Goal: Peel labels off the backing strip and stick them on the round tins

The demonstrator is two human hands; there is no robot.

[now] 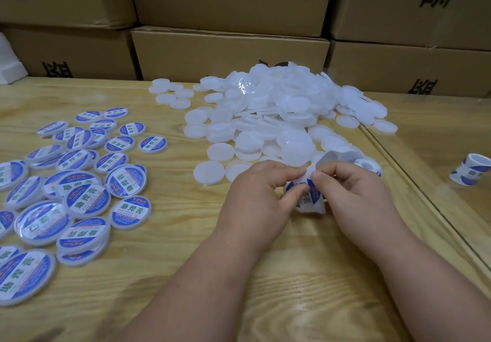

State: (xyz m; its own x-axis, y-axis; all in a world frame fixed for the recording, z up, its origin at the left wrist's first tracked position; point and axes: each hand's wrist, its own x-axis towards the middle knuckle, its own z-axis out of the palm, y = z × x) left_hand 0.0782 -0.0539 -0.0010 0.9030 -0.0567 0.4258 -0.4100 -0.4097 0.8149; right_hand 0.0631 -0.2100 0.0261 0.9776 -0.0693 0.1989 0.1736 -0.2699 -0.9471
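Observation:
My left hand (261,195) and my right hand (353,190) meet at the table's middle, both pinching a white backing strip (322,159) with a blue-and-white label (309,195) on it. The strip runs back to a small roll (368,165) beside my right hand. Under the fingers a white piece shows at the label's lower edge; I cannot tell whether it is a tin. A heap of plain white round tins (279,113) lies just beyond my hands. Several labelled tins (85,198) are spread at the left.
A second roll of labels (471,171) stands at the right, past a seam in the wooden table (186,235). Stacked cardboard boxes (228,52) wall off the back edge. A white foam piece (10,68) sits at the far left.

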